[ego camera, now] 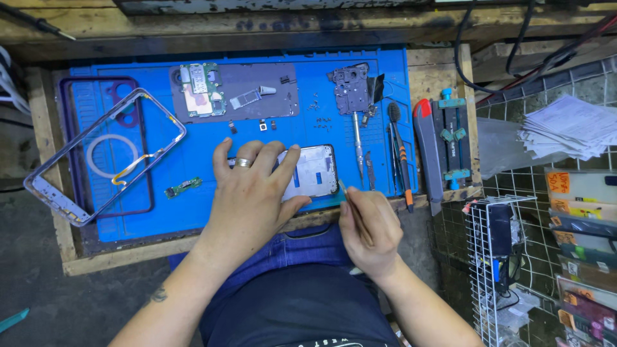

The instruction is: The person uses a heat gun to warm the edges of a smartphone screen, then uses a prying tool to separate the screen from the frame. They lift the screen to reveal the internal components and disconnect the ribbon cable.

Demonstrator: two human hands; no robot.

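Step in hand, by look: prying or scraping at phone frame (313, 172) edge. Left hand (252, 193) flat, grip spread, pressing frame down on blue mat (193, 212), desk centre. Right hand (367, 230), grip pinched on thin tool (352, 207), tip at frame's 4 o'clock corner. Next move needs steady, shallow pressure. Frame: pale, rectangular, innards exposed. Screwdriver (358, 144) at 3 o'clock.

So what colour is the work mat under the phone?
Blue; the work mat shows in the head view, the only one.
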